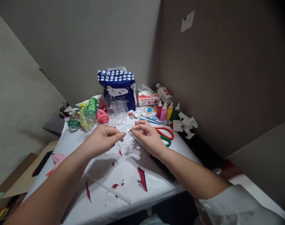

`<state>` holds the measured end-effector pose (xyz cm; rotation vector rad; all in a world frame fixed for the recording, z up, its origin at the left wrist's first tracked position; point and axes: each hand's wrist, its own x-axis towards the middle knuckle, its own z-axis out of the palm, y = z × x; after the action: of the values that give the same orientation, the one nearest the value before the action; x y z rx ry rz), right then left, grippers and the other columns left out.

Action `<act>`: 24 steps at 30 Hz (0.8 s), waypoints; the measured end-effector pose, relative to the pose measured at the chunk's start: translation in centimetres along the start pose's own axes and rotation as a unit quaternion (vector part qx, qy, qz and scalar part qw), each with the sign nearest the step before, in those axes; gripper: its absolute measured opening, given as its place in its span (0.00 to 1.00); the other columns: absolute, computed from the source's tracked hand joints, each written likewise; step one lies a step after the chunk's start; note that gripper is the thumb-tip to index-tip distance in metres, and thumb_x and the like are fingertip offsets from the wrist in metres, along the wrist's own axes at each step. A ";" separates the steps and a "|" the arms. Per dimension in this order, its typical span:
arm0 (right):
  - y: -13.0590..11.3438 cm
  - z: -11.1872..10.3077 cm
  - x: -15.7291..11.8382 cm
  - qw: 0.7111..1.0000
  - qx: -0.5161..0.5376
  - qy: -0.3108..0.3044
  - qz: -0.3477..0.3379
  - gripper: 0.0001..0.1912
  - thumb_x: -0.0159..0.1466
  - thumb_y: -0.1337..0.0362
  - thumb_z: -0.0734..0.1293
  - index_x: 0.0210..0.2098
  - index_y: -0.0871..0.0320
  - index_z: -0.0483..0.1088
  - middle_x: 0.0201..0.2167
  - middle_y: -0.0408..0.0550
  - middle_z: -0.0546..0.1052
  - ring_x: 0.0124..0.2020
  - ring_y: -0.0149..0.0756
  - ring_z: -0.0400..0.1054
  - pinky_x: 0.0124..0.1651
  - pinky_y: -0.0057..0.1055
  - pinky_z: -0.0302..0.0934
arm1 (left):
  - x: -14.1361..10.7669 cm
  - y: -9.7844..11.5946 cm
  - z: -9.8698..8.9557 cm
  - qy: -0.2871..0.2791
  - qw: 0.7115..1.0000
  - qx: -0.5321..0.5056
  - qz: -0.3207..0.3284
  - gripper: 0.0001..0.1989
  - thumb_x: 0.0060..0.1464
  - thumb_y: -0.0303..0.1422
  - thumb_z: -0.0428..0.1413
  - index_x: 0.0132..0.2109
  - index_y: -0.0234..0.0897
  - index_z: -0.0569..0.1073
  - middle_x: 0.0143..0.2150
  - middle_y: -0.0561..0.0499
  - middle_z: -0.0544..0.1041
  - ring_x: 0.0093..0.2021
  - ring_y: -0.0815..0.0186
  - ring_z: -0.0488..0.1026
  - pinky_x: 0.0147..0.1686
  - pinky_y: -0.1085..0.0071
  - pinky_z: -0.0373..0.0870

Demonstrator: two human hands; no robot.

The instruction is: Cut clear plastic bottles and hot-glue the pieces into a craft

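Left hand [107, 136] and right hand [149, 136] raised over the middle of the desk [156, 184], fingertips near each other but apart. Left thumb and forefinger pressed together in a pinch; right fingers bent toward the thumb, with no way to make out any hold there.

White cover over the desk, perhaps against paint and scraps. At the back, near the wall, a dark blue bag [120, 82] upright, probably parked out of the way of the handwork. Beside it a tissue pack [148, 100], with a labelled bottle [164, 93] leaning close by. To the left, a pink bottle [102, 116] lying among other decorated plastic. Just beside the right hand, scissors [169, 130] with orange and green handles turned rightward, likely for an easy reach. Near the front, a narrow pale strip [111, 190] flat on the cover. Behind the scissors, paint bottles [165, 112] standing in a row, nozzles up, presumably against leaking. In front of the hands, red scraps [142, 178] scattered loosely, apparently left as offcuts.

Smallest of all, a pale bit [121, 140] at the left fingertips, seemingly pinched there for fine control; too small to identify.
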<state>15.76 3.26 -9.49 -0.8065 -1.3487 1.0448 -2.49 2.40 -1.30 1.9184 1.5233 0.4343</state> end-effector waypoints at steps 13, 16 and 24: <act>-0.8 -0.1 -0.2 1.000 -0.002 0.006 -0.020 0.09 0.57 0.59 0.71 0.24 0.55 0.73 0.39 0.47 0.67 0.47 0.40 0.64 0.49 0.36 0.58 | 0.4 -1.0 -1.1 -0.062 0.985 -0.157 0.032 0.17 0.48 0.45 0.62 0.25 0.34 0.73 0.14 0.58 0.60 0.16 0.76 0.51 0.18 0.76 0.44; -0.5 -0.3 -0.2 0.999 0.012 0.031 -0.027 0.08 0.60 0.57 0.68 0.31 0.54 0.75 0.41 0.48 0.68 0.48 0.39 0.64 0.48 0.34 0.60 | 0.4 -0.7 -1.2 -0.060 0.960 -0.272 0.009 0.15 0.43 0.41 0.64 0.23 0.35 0.70 0.11 0.60 0.55 0.14 0.78 0.45 0.16 0.75 0.37; -0.7 -0.5 0.0 0.998 0.010 0.020 -0.056 0.08 0.58 0.60 0.71 0.38 0.51 0.76 0.49 0.49 0.65 0.56 0.40 0.60 0.50 0.34 0.62 | 1.4 -1.4 -0.6 -0.059 0.887 -0.458 -0.020 0.10 0.41 0.35 0.65 0.25 0.32 0.74 0.08 0.63 0.52 0.12 0.80 0.41 0.15 0.78 0.43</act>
<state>16.32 3.10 -8.87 -0.7253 -1.3322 0.9486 -3.48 4.11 -1.94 1.1300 0.9834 0.8223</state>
